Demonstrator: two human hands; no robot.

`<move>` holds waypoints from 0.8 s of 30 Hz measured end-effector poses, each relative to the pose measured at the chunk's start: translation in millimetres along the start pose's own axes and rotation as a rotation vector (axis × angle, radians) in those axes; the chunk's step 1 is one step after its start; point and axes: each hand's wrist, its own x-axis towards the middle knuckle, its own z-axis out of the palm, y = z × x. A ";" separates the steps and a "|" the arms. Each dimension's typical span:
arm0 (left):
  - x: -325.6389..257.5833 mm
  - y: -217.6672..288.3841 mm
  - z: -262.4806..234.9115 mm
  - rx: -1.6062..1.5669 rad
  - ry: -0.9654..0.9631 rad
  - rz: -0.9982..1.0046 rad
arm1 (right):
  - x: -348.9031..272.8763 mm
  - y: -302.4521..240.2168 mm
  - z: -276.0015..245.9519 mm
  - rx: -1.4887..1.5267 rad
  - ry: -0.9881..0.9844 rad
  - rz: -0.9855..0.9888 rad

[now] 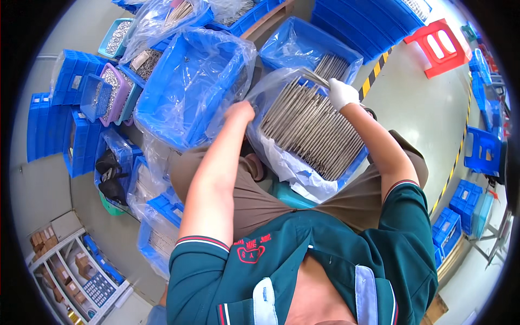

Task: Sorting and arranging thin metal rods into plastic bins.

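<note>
Blue plastic is noted throughout, the largest mass being formed by a ribbed stack of crates (368,27) at the upper right of the view. Dark green shirt (336,244) and brown trousers (260,203) are worn by the person. To the left of centre, a large blue bin (184,86) is lined with clear plastic. Between the person's knees, a second lined bin (355,167) is filled with slender metal rods (311,130), laid side by side in close rows; its near edge is draped with whitish sheeting. Just beyond it, a smaller-looking blue tub (292,46) is partly occupied by similar rods. On the floor at upper right, a red plastic stool (440,47) is seen. Far left, small shiny pieces are held in a purple basket (121,103). The right hand (343,95), gloved in white, is closed around a few rods above the bin's far edge. The bare left hand (240,112) is placed between the two lined bins, beside clear plastic; whether anything is gripped cannot be told.
</note>
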 end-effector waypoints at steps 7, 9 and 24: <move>-0.6 40.6 -3.5 -0.140 0.044 -0.033 | 43.1 -3.2 1.5 -0.049 -0.075 0.142; 8.3 32.8 6.8 -0.102 -0.066 -0.033 | 60.0 -2.2 7.8 -0.081 -0.123 0.098; 31.3 -42.1 89.9 -1.060 -0.494 -0.408 | 84.5 36.9 33.7 -0.211 -0.428 0.110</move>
